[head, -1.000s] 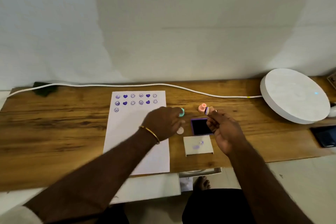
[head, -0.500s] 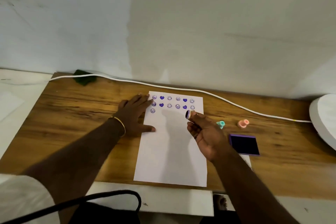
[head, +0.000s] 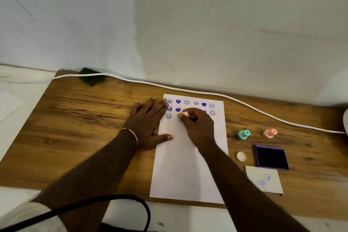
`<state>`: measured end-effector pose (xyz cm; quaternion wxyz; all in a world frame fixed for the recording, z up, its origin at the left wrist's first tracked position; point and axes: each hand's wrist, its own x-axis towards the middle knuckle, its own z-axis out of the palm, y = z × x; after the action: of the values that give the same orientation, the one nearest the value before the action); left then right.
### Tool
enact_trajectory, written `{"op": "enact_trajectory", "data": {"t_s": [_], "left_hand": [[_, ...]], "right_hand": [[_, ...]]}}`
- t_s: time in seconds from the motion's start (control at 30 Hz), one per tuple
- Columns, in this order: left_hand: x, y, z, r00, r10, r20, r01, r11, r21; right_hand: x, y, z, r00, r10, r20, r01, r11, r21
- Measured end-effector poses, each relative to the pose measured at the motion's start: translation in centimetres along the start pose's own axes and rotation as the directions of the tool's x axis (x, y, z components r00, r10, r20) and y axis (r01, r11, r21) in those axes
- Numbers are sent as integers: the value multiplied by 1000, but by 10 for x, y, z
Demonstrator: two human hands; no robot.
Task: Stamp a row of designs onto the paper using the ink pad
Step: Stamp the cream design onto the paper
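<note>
A white sheet of paper [head: 188, 165] lies on the wooden table, with two rows of purple smileys and hearts along its top and one smiley starting a third row. My right hand [head: 197, 126] grips a small pale stamp [head: 183, 114] and holds it down on the paper in the third row, just right of that smiley. My left hand [head: 148, 126] lies flat, fingers spread, on the paper's left edge. The open ink pad [head: 272, 159], dark with a purple rim, sits to the right of the paper.
A teal stamp [head: 243, 134] and a pink stamp [head: 270, 133] lie right of the paper. A round cap [head: 241, 156] and a white card with test prints [head: 263, 181] sit near the pad. A white cable [head: 207, 93] runs along the table's back.
My right hand came from the ink pad to the paper and lowered the stamp onto the third row. My left hand moved to the paper's left edge and stayed flat. The view shifted left.
</note>
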<state>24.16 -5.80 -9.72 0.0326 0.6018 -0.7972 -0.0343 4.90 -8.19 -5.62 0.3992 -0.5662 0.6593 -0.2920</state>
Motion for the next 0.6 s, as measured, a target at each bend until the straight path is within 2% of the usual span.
{"op": "enact_trajectory", "data": {"t_s": [0.1, 0.3, 0.6], "left_hand": [[1, 0, 1, 1000, -14, -8, 14, 1000, -19], [2, 1, 4, 1000, -17, -20, 16, 1000, -13], [2, 2, 3, 1000, -22, -12, 22, 1000, 3]], "right_hand": [[2, 1, 6, 999, -54, 0, 54, 993, -101], [5, 1, 11, 998, -64, 21, 67, 969, -236], [5, 2, 16, 992, -123, 41, 129, 922, -365]]}}
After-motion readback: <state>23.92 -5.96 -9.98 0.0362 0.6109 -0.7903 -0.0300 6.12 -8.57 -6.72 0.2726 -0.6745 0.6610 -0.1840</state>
